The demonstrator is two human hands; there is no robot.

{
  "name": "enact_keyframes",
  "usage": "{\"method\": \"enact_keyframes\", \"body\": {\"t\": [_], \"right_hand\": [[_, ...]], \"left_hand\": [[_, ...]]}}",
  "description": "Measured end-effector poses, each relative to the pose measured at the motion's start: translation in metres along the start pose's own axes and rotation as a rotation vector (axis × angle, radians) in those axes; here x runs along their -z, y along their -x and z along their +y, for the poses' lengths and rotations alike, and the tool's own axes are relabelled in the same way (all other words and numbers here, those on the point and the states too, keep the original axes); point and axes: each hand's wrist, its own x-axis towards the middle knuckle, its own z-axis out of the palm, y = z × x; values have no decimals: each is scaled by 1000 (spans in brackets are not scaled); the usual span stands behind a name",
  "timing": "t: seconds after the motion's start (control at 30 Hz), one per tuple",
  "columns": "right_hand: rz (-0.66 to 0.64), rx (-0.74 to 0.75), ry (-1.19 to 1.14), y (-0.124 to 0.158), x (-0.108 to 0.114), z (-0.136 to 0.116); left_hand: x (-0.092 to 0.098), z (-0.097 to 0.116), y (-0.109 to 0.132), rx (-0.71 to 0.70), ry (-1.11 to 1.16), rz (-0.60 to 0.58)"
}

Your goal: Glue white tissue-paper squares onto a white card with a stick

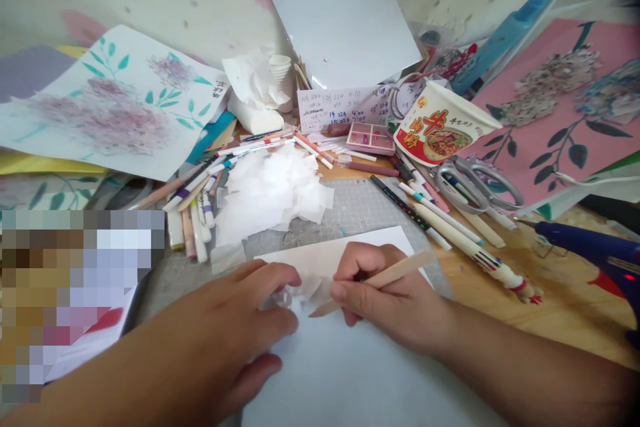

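Note:
My right hand (387, 293) grips a flat wooden craft stick (400, 271) like a pen, its pointed end low over the white sheet of paper (340, 373). At the sheet's upper part sits a small cluster of thin white tissue paper (311, 290), beside the stick's tip. My left hand (250, 313) is curled at the cluster's left side, with a bit of translucent tissue between thumb and index finger; how firmly it is pinched is hard to see. Beyond the sheet, a loose pile of white tissue squares (275, 187) lies on the grey cutting mat (360, 203).
Markers (203, 213) lie left of the pile. Right are scissors (475, 187), a novelty pen (500, 270), a paper noodle cup (440, 123) and a blue glue gun (585, 243). Flower pictures (175, 147) flank the desk. A partly pixelated screen (107, 340) stands at left.

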Motion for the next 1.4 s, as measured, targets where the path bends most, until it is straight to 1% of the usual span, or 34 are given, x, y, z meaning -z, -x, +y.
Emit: {"method": "enact_keyframes", "body": {"t": [0.1, 0.17, 0.3, 0.47, 0.6, 0.73, 0.8, 0.9, 0.97, 1.03, 1.07, 1.1, 1.17, 1.23, 1.27, 1.33, 1.37, 1.4], "right_hand": [[-7, 76, 140, 0, -2, 2], [-8, 103, 188, 1, -3, 4], [-12, 64, 187, 1, -6, 6], [-7, -4, 93, -1, -5, 4], [84, -72, 30, -4, -2, 2], [121, -43, 113, -6, -4, 1], [139, -25, 119, -7, -5, 1], [179, -18, 44, -7, -4, 5], [249, 9, -54, -8, 0, 9], [362, 96, -91, -8, 8, 10], [414, 152, -52, -7, 14, 10], [454, 216, 32, -7, 20, 8], [456, 368, 333, -7, 31, 3], [350, 500, 754, -6, 39, -4], [270, 529, 965, -5, 42, -7], [111, 500, 1294, 0, 44, -10], [58, 466, 1387, 5, 45, -10], [30, 441, 1430, 12, 46, -8]], "left_hand": [[4, 3, -2, 35, 4, -22], [6, 4, -2, 44, 2, -10], [6, 6, -2, 46, -29, 15], [5, 6, -3, 43, -53, 4], [5, 3, -4, -19, -42, -1], [2, 0, -1, -43, -31, 5], [4, -1, 1, -33, -8, 33], [14, -5, 1, -15, 80, 73], [24, -10, -1, 49, 125, 152], [31, -14, -3, 153, 129, 278], [32, -16, -5, 176, 134, 327], [32, -17, -5, 161, 148, 356], [28, -16, -7, 36, 198, 340], [21, -13, -9, -90, 227, 273], [17, -11, -9, -117, 225, 241], [10, -7, -11, -103, 200, 195], [7, -5, -13, -75, 185, 181], [4, -2, -14, -39, 172, 171]]}}
